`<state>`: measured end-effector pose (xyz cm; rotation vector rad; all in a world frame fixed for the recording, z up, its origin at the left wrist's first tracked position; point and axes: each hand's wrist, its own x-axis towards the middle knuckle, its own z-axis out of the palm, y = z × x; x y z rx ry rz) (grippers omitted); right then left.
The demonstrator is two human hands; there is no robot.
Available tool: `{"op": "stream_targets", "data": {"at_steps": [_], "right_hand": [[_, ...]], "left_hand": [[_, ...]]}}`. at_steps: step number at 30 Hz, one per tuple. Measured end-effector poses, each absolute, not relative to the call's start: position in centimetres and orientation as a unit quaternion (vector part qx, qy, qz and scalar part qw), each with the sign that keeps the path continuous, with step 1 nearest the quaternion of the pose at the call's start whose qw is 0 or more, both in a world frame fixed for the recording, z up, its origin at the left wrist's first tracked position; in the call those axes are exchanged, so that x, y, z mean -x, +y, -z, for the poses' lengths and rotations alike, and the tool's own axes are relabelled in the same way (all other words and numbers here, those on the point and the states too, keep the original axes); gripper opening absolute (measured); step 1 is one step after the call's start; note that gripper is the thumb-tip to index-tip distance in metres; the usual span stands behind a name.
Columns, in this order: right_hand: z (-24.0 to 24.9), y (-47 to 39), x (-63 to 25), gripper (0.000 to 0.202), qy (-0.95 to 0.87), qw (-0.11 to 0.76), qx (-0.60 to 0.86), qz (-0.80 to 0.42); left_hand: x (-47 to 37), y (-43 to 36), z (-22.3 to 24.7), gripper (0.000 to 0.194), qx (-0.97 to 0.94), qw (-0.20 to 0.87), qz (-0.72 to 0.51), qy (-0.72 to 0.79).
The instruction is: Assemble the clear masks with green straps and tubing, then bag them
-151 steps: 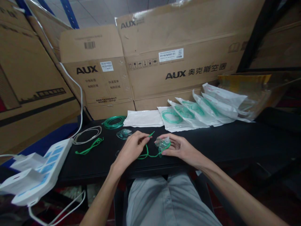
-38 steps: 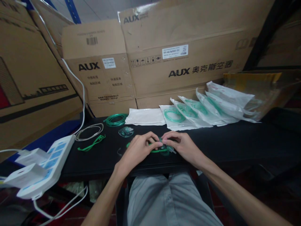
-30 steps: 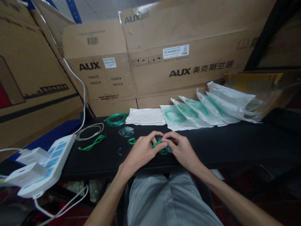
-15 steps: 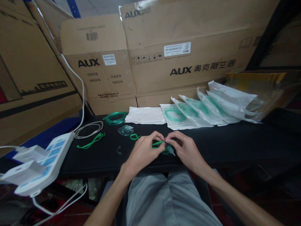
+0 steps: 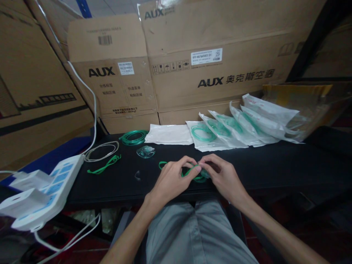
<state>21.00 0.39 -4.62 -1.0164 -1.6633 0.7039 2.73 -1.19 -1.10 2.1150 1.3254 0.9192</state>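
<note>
My left hand (image 5: 174, 178) is closed, thumb and fingers pinching a green elastic strap (image 5: 185, 171), whose loop shows past the knuckles. Fingertip to fingertip with it, my right hand (image 5: 224, 176) pinches at a clear green oxygen mask (image 5: 204, 175). Both hands hide much of that mask, and the exact spot where strap and mask meet cannot be made out. Another clear mask (image 5: 145, 151) lies on the black table beyond my left hand. A loose green strap (image 5: 106, 165) and a small bent clear-looking piece (image 5: 137, 175) rest farther left.
Coiled green tubing (image 5: 134, 137) and a white packet (image 5: 169, 134) lie at the back. Several packed tubing bags (image 5: 205, 135) lean in a row to the right. A power strip (image 5: 56, 183) with plugs and white cables occupies the left edge. Cardboard boxes (image 5: 181, 88) stand behind.
Both hands have shifted slightly to the right, still pinched together. The strap loop has moved right with them, and the mask's pale connector is now hidden by the right hand.
</note>
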Motion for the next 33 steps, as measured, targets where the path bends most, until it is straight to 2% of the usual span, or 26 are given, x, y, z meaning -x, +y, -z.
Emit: {"op": "stream_targets", "data": {"at_steps": [7,18,33], "right_hand": [[4.2,0.2,-20.9,0.014,-0.682,0.511,0.419,-0.313],[4.0,0.2,-23.2,0.017,-0.669,0.507,0.450,-0.306],[3.4,-0.3,-26.3,0.029,-0.634,0.533,0.486,-0.280]], "left_hand": [[-2.5,-1.1,0.9,0.013,-0.777,0.202,-0.334,0.493],[-2.5,-1.6,0.4,0.017,-0.790,0.130,-0.321,0.506],[-2.2,-1.7,-0.3,0.015,-0.796,0.114,-0.304,0.511]]}}
